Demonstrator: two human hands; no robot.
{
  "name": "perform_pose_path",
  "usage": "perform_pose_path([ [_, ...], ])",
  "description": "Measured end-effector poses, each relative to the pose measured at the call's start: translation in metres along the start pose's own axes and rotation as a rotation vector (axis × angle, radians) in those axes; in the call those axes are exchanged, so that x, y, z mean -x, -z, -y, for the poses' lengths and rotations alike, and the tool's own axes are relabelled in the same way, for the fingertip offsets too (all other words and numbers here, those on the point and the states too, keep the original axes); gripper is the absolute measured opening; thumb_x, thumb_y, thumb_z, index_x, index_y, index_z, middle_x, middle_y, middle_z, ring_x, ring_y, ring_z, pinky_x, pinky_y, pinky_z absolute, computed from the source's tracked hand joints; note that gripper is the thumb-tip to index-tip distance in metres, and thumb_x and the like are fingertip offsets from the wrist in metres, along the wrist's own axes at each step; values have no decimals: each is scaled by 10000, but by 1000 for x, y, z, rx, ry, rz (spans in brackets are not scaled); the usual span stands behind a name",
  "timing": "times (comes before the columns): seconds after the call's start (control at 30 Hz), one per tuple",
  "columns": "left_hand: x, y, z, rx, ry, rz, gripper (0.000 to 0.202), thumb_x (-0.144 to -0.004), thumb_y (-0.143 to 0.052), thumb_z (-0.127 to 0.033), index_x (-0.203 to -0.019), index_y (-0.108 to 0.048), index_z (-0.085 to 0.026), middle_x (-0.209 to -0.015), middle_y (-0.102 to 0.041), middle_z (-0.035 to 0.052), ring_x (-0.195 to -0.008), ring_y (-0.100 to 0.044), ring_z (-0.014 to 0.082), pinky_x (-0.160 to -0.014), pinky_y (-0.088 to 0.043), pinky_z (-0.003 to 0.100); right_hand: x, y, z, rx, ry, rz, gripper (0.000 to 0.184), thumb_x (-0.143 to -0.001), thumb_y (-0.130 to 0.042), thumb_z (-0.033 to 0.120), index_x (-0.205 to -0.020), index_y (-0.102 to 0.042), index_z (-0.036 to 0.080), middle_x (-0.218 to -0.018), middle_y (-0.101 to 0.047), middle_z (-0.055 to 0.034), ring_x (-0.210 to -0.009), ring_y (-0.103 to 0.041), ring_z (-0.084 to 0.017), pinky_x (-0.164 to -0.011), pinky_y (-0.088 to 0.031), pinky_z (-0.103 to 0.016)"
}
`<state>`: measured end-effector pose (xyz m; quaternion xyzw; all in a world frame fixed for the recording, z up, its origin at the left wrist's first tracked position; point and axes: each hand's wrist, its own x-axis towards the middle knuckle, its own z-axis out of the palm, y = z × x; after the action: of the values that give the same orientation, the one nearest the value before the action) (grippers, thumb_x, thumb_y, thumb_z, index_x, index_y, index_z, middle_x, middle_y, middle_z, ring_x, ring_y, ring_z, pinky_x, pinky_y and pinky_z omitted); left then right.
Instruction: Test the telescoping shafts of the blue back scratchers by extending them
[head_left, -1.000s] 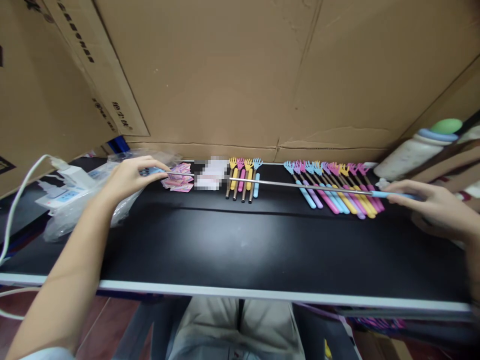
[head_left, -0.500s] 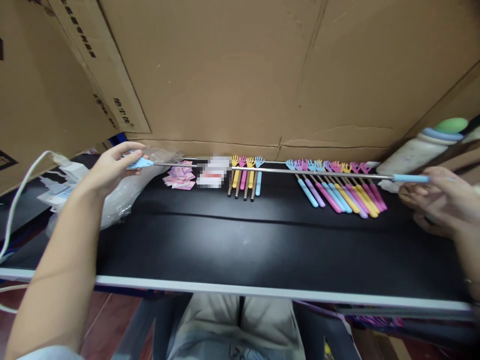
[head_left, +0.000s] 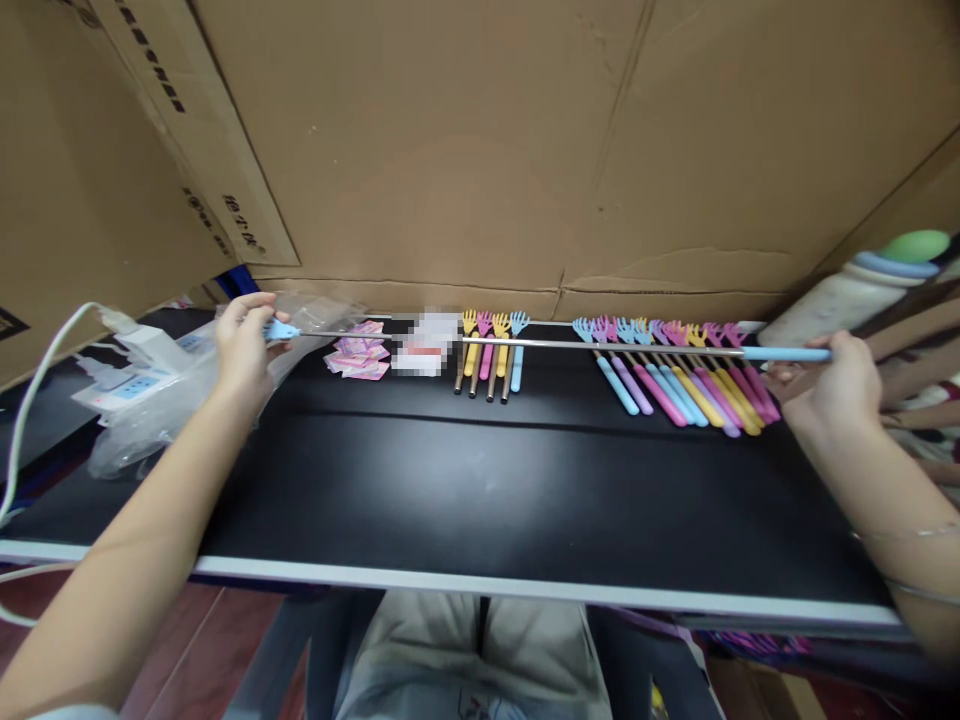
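An extended telescopic back scratcher (head_left: 540, 344) with a thin metal rod stretches level above the black table (head_left: 480, 490). My left hand (head_left: 244, 345) pinches its blue claw end at the left. My right hand (head_left: 829, 385) is closed round its blue handle at the right. Under the rod lies a small group of collapsed scratchers (head_left: 489, 355) in yellow, pink and blue. A longer row of collapsed scratchers (head_left: 675, 372) in mixed colours lies further right.
Cardboard boxes (head_left: 465, 140) wall off the back and left. A clear plastic bag (head_left: 161, 400), a white power strip (head_left: 124, 385) with cable, and pink paper slips (head_left: 358, 355) lie at the left. A bottle with a green cap (head_left: 847, 290) lies at the right.
The rod rose off the table and was drawn out longer. My left hand moved left with the claw end; my right hand turned and closed round the handle.
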<state>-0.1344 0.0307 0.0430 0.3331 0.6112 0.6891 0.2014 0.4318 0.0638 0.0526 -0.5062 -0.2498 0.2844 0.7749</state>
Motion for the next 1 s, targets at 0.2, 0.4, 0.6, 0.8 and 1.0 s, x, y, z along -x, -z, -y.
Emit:
perform_pose_path([
  [0.2,10,-6,5,-20,-9,24,232,-688,-487,-184,-916,-527,-176,-719,-543,-45,-612,-493,68,-496,-415,148,14,0,0,87,83,-64,188,-737,-359,70,-614,-355,212,-544,-368,45,-395,-362,-75,-402,-240,-240],
  [0.4,44,-33,6,-1,-36,301,319,-630,-604,-261,-937,-553,-191,-717,-606,-22,-545,-542,101,-506,-487,225,60,-18,-12,234,48,481,226,-687,-620,356,-709,-427,242,-490,-449,41,-399,-430,-107,-380,-290,-239],
  [0.6,77,-43,1,-19,-116,603,416,-671,-665,-361,-1010,-485,-202,-873,-632,7,-565,-604,99,-541,-520,230,88,-19,-13,349,-27,892,347,-720,-643,520,-765,-445,239,-623,-644,-10,-502,-558,-144,-485,-419,-265],
  [0.8,94,-50,0,-30,-227,855,332,-752,-626,-372,-963,-440,-196,-925,-615,23,-486,-553,64,-490,-491,213,100,-23,-13,389,-16,1107,267,-815,-565,504,-835,-498,247,-706,-670,-16,-567,-582,-146,-567,-449,-291],
  [1.0,83,-47,-7,-108,-291,814,344,-769,-620,-387,-1027,-497,-194,-925,-619,26,-527,-573,76,-543,-500,218,92,-34,-11,441,37,1085,274,-800,-594,491,-807,-515,228,-736,-670,-28,-597,-588,-150,-557,-458,-291],
])
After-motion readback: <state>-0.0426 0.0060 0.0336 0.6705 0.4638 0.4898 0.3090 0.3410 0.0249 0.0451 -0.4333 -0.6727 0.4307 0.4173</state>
